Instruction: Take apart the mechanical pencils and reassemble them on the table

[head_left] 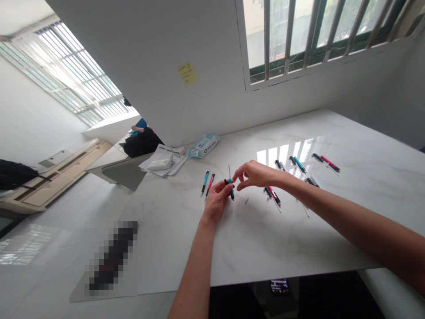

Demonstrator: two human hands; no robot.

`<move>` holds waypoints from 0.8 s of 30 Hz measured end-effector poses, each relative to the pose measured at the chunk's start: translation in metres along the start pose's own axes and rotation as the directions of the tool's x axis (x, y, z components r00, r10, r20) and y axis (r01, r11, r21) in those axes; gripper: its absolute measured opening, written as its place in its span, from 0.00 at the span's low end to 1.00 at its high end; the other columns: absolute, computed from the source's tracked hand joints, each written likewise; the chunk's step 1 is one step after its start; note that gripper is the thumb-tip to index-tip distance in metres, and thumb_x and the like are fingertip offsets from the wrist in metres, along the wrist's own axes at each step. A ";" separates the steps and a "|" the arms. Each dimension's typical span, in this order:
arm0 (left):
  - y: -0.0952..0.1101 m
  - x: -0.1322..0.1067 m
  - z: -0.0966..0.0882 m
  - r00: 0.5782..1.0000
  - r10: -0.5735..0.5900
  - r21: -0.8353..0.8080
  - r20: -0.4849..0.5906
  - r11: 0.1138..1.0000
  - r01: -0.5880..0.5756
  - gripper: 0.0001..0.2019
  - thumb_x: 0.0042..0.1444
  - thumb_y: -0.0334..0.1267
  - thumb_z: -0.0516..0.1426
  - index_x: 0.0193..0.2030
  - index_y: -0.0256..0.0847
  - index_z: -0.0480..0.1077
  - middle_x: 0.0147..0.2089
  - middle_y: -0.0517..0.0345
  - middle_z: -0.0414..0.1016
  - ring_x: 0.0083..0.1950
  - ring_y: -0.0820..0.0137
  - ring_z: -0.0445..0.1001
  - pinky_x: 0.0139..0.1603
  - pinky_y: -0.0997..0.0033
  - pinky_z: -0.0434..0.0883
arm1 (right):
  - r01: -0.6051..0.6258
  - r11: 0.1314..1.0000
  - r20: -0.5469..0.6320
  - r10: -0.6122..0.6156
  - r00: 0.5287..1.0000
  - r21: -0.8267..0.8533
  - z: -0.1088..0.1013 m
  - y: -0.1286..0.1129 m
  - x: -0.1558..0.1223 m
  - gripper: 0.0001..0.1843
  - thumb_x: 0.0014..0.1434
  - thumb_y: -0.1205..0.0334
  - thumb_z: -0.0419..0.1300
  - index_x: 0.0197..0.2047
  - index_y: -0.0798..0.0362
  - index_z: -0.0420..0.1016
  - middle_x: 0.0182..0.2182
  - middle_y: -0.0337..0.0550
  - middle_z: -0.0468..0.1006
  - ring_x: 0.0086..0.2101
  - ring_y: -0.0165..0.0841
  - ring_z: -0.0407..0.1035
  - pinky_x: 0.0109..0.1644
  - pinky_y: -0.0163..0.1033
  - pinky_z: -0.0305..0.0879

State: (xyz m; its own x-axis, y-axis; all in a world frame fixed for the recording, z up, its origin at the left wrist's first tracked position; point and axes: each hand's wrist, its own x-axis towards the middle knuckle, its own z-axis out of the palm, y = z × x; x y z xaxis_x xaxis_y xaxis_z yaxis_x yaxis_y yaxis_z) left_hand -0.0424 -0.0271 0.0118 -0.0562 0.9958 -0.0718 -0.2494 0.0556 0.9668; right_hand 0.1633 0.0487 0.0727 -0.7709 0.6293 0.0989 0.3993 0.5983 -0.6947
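My left hand (216,201) is closed around pen parts. A teal pen barrel with black ends (232,194) shows at its fingertips, and a thin refill (229,172) points upward beside it. My right hand (254,174) hovers just right of these parts, fingers bent and apart, the index fingertip close to or touching them. No object shows between its fingers. A small pale piece, perhaps a spring (246,200), lies below on the table. Left of my left hand rest a teal pen (205,183) and a pink pen (210,183), both whole.
Right of my hands lie groups of pen parts, including a pink barrel (274,196), a teal barrel (299,164) and another pink barrel (330,163). A wipes pack (203,145) and papers (164,160) sit by the wall. A phone (279,286) is below the table's front edge.
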 end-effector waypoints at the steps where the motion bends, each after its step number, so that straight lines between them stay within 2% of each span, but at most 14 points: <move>1: 0.001 0.000 0.000 1.000 -0.008 -0.021 -0.019 1.000 0.008 0.21 0.43 0.47 0.76 0.41 0.40 0.83 0.36 0.55 0.80 0.37 0.73 0.75 0.42 0.73 0.70 | -0.002 0.998 0.049 0.005 0.999 -0.061 -0.001 0.001 -0.001 0.14 0.55 0.55 0.73 0.46 0.46 0.88 0.36 0.41 0.84 0.32 0.31 0.70 0.36 0.35 0.60; 3: 0.002 0.001 -0.002 0.999 -0.014 -0.064 -0.045 0.998 0.011 0.21 0.43 0.48 0.76 0.42 0.40 0.83 0.36 0.57 0.80 0.37 0.73 0.75 0.42 0.73 0.71 | -0.001 0.988 0.151 0.025 0.988 -0.154 0.001 0.003 -0.001 0.10 0.54 0.59 0.73 0.41 0.46 0.89 0.35 0.41 0.84 0.32 0.32 0.72 0.35 0.35 0.60; 7: 0.004 0.001 -0.006 0.998 -0.009 -0.147 -0.060 0.989 0.000 0.20 0.44 0.47 0.75 0.43 0.42 0.82 0.37 0.58 0.79 0.36 0.75 0.75 0.42 0.73 0.72 | 0.044 0.980 0.298 0.017 0.954 -0.195 0.017 0.011 0.001 0.10 0.53 0.62 0.73 0.41 0.47 0.88 0.35 0.40 0.84 0.31 0.32 0.73 0.34 0.35 0.61; 12: 0.004 0.000 -0.004 0.997 -0.027 -0.146 -0.079 0.989 0.015 0.21 0.43 0.46 0.76 0.42 0.40 0.82 0.36 0.57 0.79 0.36 0.74 0.75 0.40 0.74 0.71 | 0.074 0.979 0.332 -0.007 0.943 -0.189 0.034 0.020 0.004 0.06 0.56 0.66 0.68 0.37 0.49 0.87 0.33 0.40 0.84 0.31 0.32 0.74 0.34 0.35 0.62; 14: 0.003 -0.001 -0.002 0.996 -0.033 -0.102 -0.078 0.995 0.025 0.21 0.43 0.47 0.76 0.42 0.39 0.83 0.36 0.56 0.79 0.36 0.74 0.74 0.39 0.75 0.70 | 0.076 0.972 0.302 -0.005 0.953 -0.221 0.031 0.020 0.004 0.07 0.58 0.66 0.66 0.38 0.50 0.86 0.34 0.42 0.84 0.32 0.33 0.74 0.35 0.35 0.62; 17: 0.001 -0.001 0.000 0.998 -0.033 -0.027 -0.053 0.999 0.031 0.21 0.44 0.48 0.75 0.43 0.39 0.84 0.34 0.56 0.79 0.35 0.75 0.73 0.39 0.75 0.69 | 0.041 0.976 0.213 0.006 0.977 -0.214 0.013 0.017 0.002 0.09 0.60 0.66 0.64 0.42 0.52 0.85 0.35 0.44 0.84 0.33 0.33 0.74 0.35 0.35 0.62; 20: -0.003 0.000 -0.002 1.000 -0.020 0.058 -0.021 0.998 0.022 0.20 0.46 0.47 0.75 0.43 0.38 0.84 0.35 0.55 0.80 0.36 0.74 0.73 0.41 0.75 0.68 | 0.005 0.991 0.048 0.001 0.999 -0.135 -0.016 0.020 -0.002 0.09 0.62 0.64 0.64 0.42 0.52 0.85 0.35 0.43 0.85 0.35 0.32 0.75 0.39 0.35 0.66; 22: -0.007 0.002 -0.005 1.000 -0.015 0.103 -0.010 0.995 0.016 0.20 0.47 0.47 0.74 0.44 0.38 0.85 0.36 0.54 0.80 0.37 0.73 0.73 0.41 0.75 0.68 | -0.028 0.997 -0.079 0.022 0.997 -0.072 -0.034 0.026 -0.004 0.09 0.62 0.61 0.65 0.42 0.51 0.86 0.35 0.43 0.85 0.36 0.33 0.77 0.41 0.36 0.67; 24: -0.011 0.004 -0.007 1.000 -0.012 0.132 -0.005 0.991 0.013 0.20 0.49 0.48 0.73 0.45 0.38 0.85 0.36 0.53 0.80 0.37 0.73 0.73 0.40 0.75 0.67 | -0.040 0.999 -0.145 0.042 0.989 0.019 -0.048 0.032 -0.006 0.09 0.60 0.59 0.65 0.42 0.49 0.86 0.36 0.42 0.86 0.37 0.34 0.78 0.41 0.37 0.69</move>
State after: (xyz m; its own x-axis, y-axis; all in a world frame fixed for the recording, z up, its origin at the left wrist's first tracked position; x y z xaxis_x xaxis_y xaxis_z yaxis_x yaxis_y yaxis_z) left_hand -0.0467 -0.0241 -0.0010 -0.0577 0.9947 -0.0849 -0.1205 0.0775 0.9897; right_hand 0.2041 0.0880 0.0843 -0.6733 0.7192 0.1714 0.4202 0.5630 -0.7116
